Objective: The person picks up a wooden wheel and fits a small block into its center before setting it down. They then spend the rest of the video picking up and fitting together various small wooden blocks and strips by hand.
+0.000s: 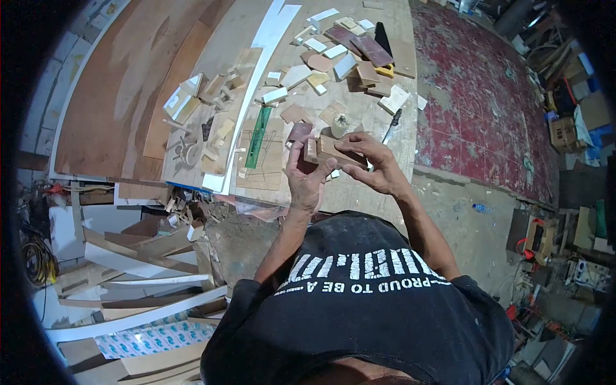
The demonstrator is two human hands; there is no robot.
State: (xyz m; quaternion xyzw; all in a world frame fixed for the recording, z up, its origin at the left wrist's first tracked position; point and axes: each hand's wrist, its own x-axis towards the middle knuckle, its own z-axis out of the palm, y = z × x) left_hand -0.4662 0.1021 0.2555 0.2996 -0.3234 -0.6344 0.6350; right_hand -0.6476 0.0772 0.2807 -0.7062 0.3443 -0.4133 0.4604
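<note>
Both my hands hold a small brown wooden block point(337, 151) over the near edge of the wooden table point(218, 19). My left hand point(306, 179) grips its left end, where a short piece of wood point(310, 151) stands against the block. My right hand point(375, 163) pinches the right part, fingers on top and thumb below. A roundish pale container point(341, 122) sits just beyond the block. To the left, a green ruler point(258, 137) lies on a thin board point(273, 168) with pencil lines. A dark reddish piece point(299, 132) rests near my left fingers.
Many wood offcuts point(296, 76) and a saw with a yellow handle point(385, 70) lie farther back. A long white strip point(247, 96) crosses the table. Small wooden parts point(187, 154) stand at the left. Stacked boards point(147, 282) fill the lower left floor.
</note>
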